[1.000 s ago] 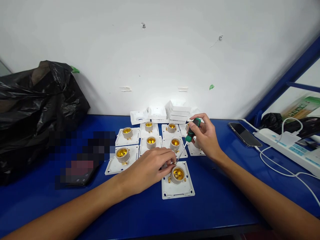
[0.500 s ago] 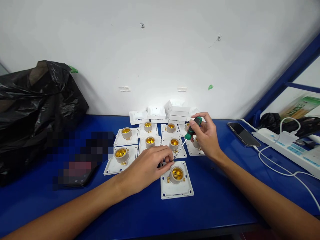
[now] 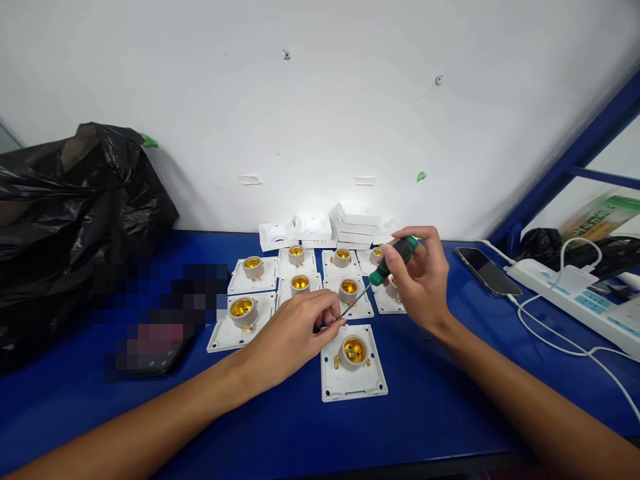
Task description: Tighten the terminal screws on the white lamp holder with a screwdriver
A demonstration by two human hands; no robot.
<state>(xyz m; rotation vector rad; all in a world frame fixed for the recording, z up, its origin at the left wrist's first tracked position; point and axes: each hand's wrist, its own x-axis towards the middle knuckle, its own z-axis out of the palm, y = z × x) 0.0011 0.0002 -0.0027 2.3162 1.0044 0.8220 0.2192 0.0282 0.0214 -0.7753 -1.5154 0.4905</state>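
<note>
Blue table (image 3: 440, 413) is backed by a crumpled black plastic bag (image 3: 75, 220). Square white lamp-holder plate (image 3: 353, 367) with a brass-lined socket is laid flat near the front edge, behind it a grid of like plates (image 3: 300, 287). Green-handled screwdriver (image 3: 387, 265) is gripped by right hand (image 3: 423, 280), tip at the plate's back edge. Left hand (image 3: 295, 337) is pinched shut there; what it holds cannot be told.

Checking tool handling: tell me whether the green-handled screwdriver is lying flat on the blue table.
No, the right hand holds the green-handled screwdriver up off the blue table, tip angled down toward the left hand.
</note>
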